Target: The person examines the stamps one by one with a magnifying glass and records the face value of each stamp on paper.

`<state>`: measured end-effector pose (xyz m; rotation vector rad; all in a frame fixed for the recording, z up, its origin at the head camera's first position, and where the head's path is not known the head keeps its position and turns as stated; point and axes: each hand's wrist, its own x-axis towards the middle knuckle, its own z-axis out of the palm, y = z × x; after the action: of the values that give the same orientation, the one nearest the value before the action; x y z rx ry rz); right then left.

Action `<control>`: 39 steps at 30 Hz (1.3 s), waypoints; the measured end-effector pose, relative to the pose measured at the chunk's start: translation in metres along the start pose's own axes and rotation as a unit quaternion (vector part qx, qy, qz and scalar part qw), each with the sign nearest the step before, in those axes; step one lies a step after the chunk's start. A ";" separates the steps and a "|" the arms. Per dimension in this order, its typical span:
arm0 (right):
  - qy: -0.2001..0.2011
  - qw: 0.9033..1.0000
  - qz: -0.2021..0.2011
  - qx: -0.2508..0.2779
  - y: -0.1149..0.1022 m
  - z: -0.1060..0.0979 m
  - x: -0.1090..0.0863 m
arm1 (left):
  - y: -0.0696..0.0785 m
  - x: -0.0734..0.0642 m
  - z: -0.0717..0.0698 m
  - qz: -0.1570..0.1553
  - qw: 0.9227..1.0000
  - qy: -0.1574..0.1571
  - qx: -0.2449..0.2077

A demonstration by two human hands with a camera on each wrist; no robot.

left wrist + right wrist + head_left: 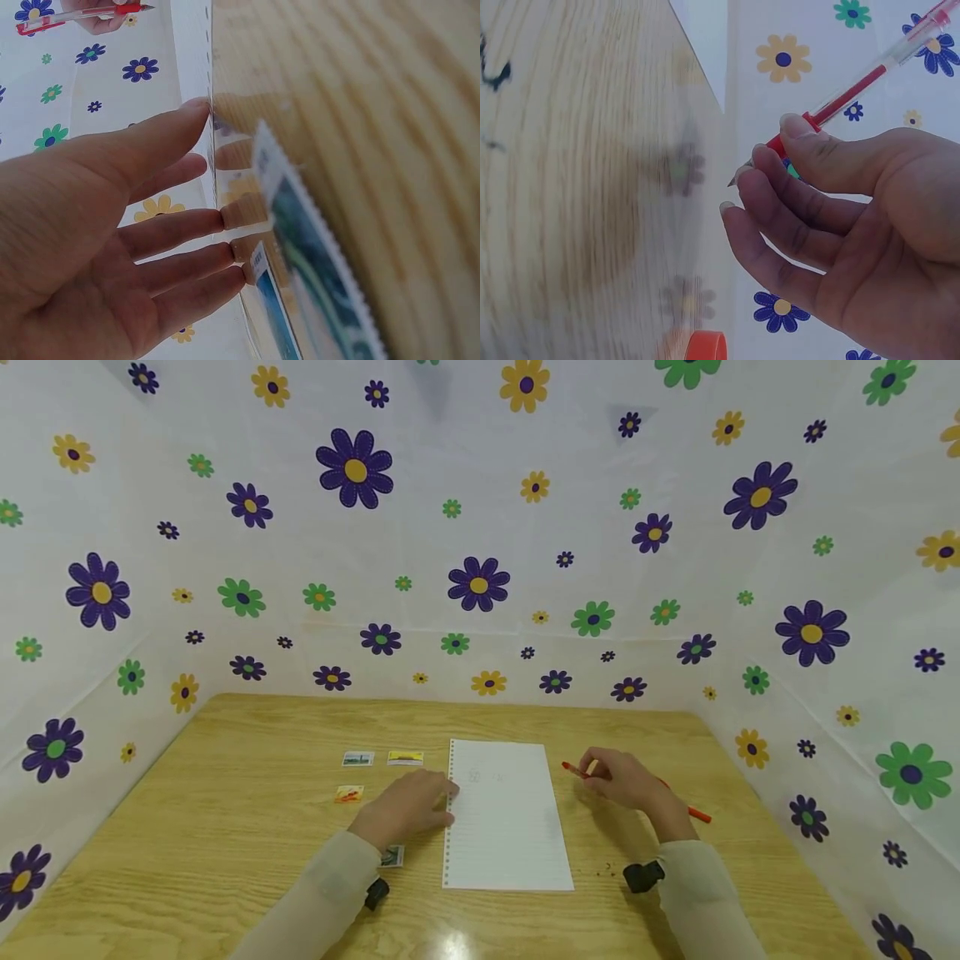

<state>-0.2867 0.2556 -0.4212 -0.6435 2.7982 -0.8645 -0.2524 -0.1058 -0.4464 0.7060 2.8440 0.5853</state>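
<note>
A lined sheet of paper (pixel 506 835) with punched holes down its left side lies on the table. Faint small pencil-like sketches (pixel 475 776) show near its top. My left hand (pixel 408 806) rests at the sheet's left edge, thumb and fingers extended, fingertips (pixel 234 255) down at the surface. To the right of the sheet, my right hand (pixel 618 777) pinches a clear-barrelled red pen (pixel 855 91) between thumb and fingers. The pen's bare metal tip (pixel 739 176) points toward the table.
Several stamps lie left of the sheet: a green one (pixel 358 759), a yellow one (pixel 406 759), an orange one (pixel 349 794), and a dark one (pixel 392 857) partly behind the left arm. A red stick-like object (pixel 699 814) and crumbs (pixel 607 870) lie at right. Flower-printed sheeting (pixel 480 668) encloses the table.
</note>
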 end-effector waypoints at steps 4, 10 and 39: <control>0.002 1.000 -0.014 0.008 -0.003 0.001 0.002 | 0.000 0.000 0.001 -0.006 1.000 -0.003 -0.005; 0.012 0.999 -0.037 0.017 -0.004 0.006 0.008 | 0.001 -0.001 0.001 -0.003 1.000 -0.003 0.005; 0.001 0.977 0.027 0.209 -0.012 0.034 0.040 | 0.000 0.001 0.005 -0.001 1.000 0.002 0.021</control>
<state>-0.3101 0.2119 -0.4429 -0.4920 2.4976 -1.3837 -0.2522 -0.1042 -0.4508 0.7099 2.8690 0.5279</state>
